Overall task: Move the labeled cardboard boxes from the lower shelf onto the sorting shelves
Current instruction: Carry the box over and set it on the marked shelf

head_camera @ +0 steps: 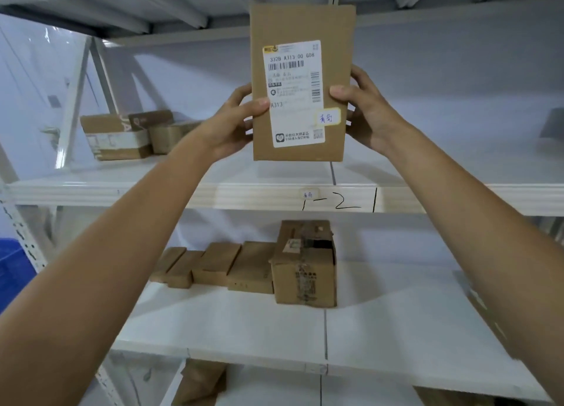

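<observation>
**Flat box held up in both hands, label facing camera**

Both arms raised. The flat box (300, 82) stands upright on its short edge, clear of every shelf board — held in the air between the two hands. Left hand (233, 124) clamps its left edge, thumb across the front just touching the shipping label (294, 92), other fingers wrapped behind. Right hand (364, 106) clamps the right edge the same way, thumb on the bare cardboard beside the label. Both hands closed on the box, neither free.

The label is white, with barcodes and the printed codes "332B A313 00 G08" and "A313". A small yellow-edged sticker (326, 117) with handwritten blue characters sits at the label's lower right, just beside the right thumb.

Under the hands: the front edge of the middle shelf (122, 192), marked "1-2" by hand, with a small tag (309, 194) carrying similar blue writing — too small to read for certain.

Further below the hands, on the lower shelf (244, 329): a row of flat boxes (213, 265) lying side by side, touching a taller taped box (305, 263) at their right end.

Left of the left hand, on the middle shelf: two more boxes (128, 135), close together. A blue bin (12, 268) shows at the far left edge.
</observation>
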`<state>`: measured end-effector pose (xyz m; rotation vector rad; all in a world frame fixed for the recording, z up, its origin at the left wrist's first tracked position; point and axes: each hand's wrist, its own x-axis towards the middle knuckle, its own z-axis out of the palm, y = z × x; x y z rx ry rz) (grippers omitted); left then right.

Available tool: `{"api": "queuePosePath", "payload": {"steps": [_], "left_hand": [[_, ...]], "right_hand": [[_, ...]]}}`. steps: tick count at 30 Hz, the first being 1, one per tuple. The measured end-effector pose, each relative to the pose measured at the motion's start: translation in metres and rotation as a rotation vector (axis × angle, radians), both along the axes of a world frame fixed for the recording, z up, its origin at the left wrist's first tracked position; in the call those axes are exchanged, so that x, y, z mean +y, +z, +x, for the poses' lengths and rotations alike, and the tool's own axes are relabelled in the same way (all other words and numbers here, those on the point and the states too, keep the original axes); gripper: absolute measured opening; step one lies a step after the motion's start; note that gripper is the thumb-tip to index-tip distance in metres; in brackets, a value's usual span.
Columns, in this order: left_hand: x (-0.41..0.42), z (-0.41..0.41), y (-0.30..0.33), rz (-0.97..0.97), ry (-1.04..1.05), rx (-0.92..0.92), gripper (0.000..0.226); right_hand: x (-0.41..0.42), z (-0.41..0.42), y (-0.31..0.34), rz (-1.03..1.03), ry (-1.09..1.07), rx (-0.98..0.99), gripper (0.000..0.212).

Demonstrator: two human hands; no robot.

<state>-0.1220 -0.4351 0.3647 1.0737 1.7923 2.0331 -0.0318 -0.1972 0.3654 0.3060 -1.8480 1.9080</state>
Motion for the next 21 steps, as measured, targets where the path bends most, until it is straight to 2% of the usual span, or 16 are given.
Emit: {"api": "queuePosePath", "payload": {"steps": [4, 8, 13, 15, 19, 21], "left_hand": [[0.017, -0.036, -0.022, -0.011, -0.070, -0.035, 0.069], [0.028, -0.058, -0.040, 0.015, -0.172, -0.066, 0.066], [0.030, -0.070, -0.047, 0.024, -0.248, -0.075, 0.111], [0.032, -0.072, -0.049, 0.004, -0.250, -0.066, 0.116], [0.034, -0.076, -0.054, -0.021, -0.223, -0.031, 0.112], [0.033, -0.077, -0.054, -0.032, -0.223, -0.027, 0.119]], "right_hand": [[0.020, -0.013, -0.018, 0.021, -0.030, -0.035, 0.085], [0.024, -0.018, -0.028, 0.012, -0.054, -0.052, 0.088], [0.024, -0.027, -0.040, 0.012, -0.082, -0.046, 0.085], [0.027, -0.029, -0.042, 0.004, -0.086, -0.041, 0.086], [0.025, -0.030, -0.046, 0.025, -0.075, -0.037, 0.082], [0.024, -0.030, -0.047, 0.018, -0.069, -0.040, 0.082]]}}
